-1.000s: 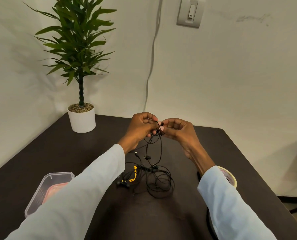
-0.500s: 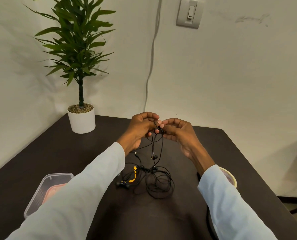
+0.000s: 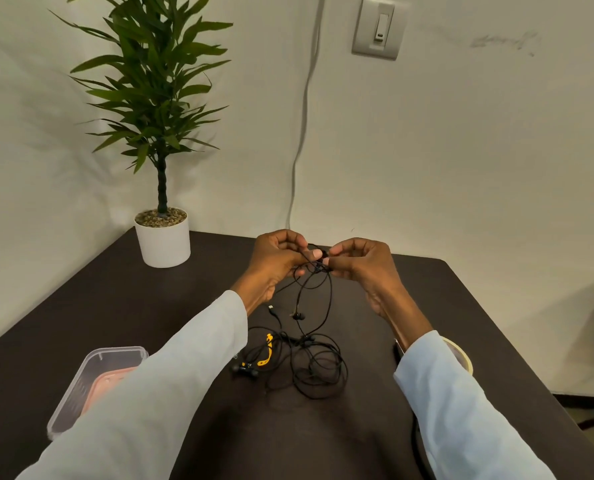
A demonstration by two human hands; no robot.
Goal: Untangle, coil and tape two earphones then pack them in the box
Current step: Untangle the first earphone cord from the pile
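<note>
The tangled earphones (image 3: pixel 306 362) lie mostly in a loose black heap on the dark table (image 3: pixel 427 299) in front of me, with a yellow piece among the loops on the left side of the heap. A few strands rise from the heap to a knot that I hold above the table. My left hand (image 3: pixel 274 261) pinches the cable at that knot between thumb and fingertips, and my right hand (image 3: pixel 361 261) pinches it from the other side, the two sets of fingertips almost touching. One earbud (image 3: pixel 299 316) dangles on a strand below my hands.

The clear plastic box (image 3: pixel 91 379) sits on the table to my left, partly hidden behind my left sleeve (image 3: pixel 157 393). A roll of tape (image 3: pixel 460 355) lies just beside my right sleeve (image 3: pixel 454 407), which covers most of it. At the far left corner stands a potted plant (image 3: pixel 162 233) against the wall. A pale cord (image 3: pixel 302 126) runs down the wall behind the table, and a light switch (image 3: pixel 378 27) is mounted above.
</note>
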